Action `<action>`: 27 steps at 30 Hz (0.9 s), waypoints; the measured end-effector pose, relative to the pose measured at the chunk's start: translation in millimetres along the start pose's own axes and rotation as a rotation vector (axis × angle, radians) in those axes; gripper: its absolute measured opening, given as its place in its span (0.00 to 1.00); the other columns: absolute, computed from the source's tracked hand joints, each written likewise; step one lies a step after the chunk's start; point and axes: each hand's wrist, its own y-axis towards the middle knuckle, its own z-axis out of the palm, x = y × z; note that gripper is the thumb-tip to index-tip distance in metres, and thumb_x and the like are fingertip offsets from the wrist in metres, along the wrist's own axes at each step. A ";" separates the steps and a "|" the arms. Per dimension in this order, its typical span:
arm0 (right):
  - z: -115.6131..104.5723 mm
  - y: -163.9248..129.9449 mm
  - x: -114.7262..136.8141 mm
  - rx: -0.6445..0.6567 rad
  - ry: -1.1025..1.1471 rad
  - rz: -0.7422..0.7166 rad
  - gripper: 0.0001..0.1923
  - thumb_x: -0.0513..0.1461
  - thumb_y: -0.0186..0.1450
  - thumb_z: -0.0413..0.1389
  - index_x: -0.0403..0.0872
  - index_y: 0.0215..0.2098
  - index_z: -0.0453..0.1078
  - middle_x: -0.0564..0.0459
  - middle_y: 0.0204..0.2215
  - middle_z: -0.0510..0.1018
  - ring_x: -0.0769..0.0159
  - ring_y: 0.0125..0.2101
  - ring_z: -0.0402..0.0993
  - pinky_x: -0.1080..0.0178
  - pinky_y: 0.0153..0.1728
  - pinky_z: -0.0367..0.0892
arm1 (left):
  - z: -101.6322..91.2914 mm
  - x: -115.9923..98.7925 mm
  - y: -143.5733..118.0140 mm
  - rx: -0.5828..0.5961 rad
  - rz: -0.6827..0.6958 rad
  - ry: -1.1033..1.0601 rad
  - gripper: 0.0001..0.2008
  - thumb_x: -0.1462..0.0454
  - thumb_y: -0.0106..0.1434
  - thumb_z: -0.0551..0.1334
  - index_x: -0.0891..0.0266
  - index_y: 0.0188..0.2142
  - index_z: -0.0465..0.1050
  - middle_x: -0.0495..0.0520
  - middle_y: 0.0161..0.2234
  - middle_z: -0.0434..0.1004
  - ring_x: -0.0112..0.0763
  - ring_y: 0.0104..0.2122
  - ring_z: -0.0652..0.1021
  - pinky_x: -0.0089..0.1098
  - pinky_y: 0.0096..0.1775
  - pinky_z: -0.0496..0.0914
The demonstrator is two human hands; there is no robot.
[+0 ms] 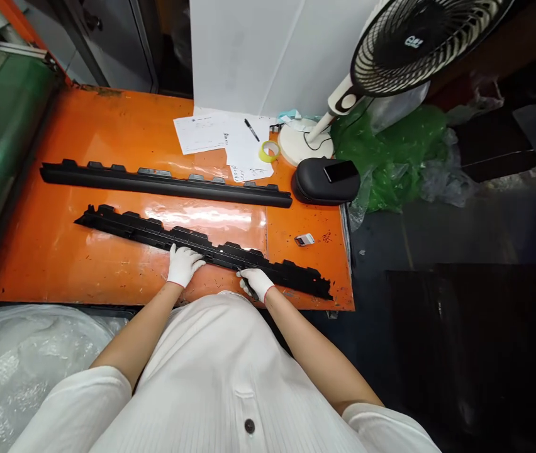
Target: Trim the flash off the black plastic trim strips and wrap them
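Note:
A long black plastic trim strip [187, 239] with raised tabs lies slantwise across the orange table [121, 270], its inner side facing up. My left hand [184, 265], in a white glove, grips its near edge left of the middle, the thumb pointing right. Just to the right, my gloved right hand [255, 283] is closed around a slim dark-handled tool [249, 289], held close to the strip's near edge. The tool's tip is too small to make out. Farther back, a second black trim strip [168, 185] lies apart from both hands, its smooth side showing.
Papers [223, 141], a pen [251, 129] and a yellow tape roll [268, 151] lie at the back. A fan [331, 119], a black case [306, 182] with a phone [340, 171] and a small whitish item [304, 240] are on the right. Plastic wrap [22, 371] sits front left.

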 end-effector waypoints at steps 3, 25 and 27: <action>3.8 -0.9 3.6 0.001 -0.015 0.023 0.09 0.39 0.70 0.64 0.46 0.33 0.71 0.57 0.15 0.71 0.71 0.12 0.59 0.68 0.13 0.54 | 6.3 6.9 -2.0 0.000 -0.007 -0.033 0.12 0.50 0.74 0.67 0.46 0.46 0.89 0.56 0.48 0.89 0.54 0.56 0.77 0.68 0.74 0.44; 23.5 8.9 20.1 -0.060 0.019 0.143 0.10 0.40 0.74 0.62 0.45 0.35 0.72 0.58 0.16 0.69 0.73 0.13 0.61 0.71 0.12 0.54 | 10.8 9.2 3.0 0.045 -0.061 0.027 0.11 0.50 0.73 0.67 0.44 0.45 0.90 0.55 0.46 0.89 0.54 0.57 0.75 0.65 0.75 0.40; 24.4 9.8 19.5 -0.056 0.017 0.145 0.10 0.40 0.75 0.61 0.45 0.36 0.72 0.58 0.16 0.69 0.73 0.14 0.61 0.72 0.12 0.54 | 9.9 8.5 1.9 0.037 -0.054 0.027 0.11 0.50 0.74 0.67 0.45 0.45 0.90 0.54 0.48 0.89 0.54 0.56 0.76 0.65 0.75 0.41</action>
